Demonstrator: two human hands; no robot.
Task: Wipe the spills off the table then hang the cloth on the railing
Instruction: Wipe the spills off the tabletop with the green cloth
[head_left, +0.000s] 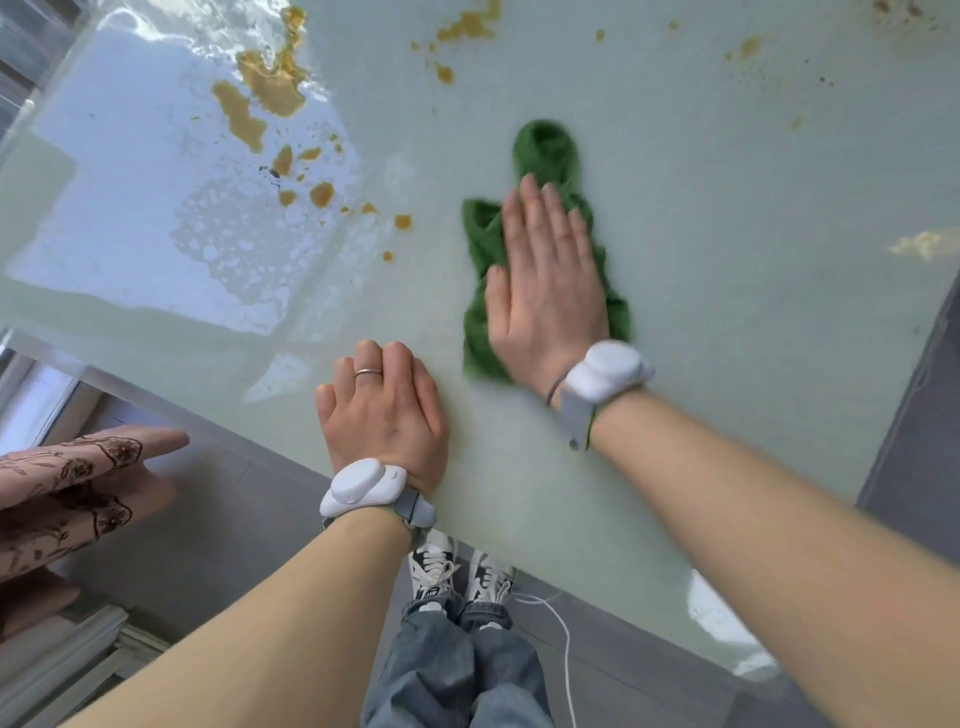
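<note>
A crumpled green cloth (545, 156) lies on the pale glass table (727, 208). My right hand (545, 280) presses flat on the cloth, fingers straight and together, slightly blurred. My left hand (382, 405) rests palm down on the bare table near its front edge, holding nothing. Brown spills (270, 83) spread over the far left of the table, with smaller brown drops (467, 26) at the far middle and more (748, 47) at the far right. A patch of clear wet film (244, 228) lies left of the cloth. No railing is in view.
Another person's hand (78, 483) with dark henna patterns reaches in at the lower left, beside the table edge. Below the glass I see my jeans and sneakers (457, 571) and a white cable (561, 639) on the grey floor. A pale smear (919, 244) sits at the right.
</note>
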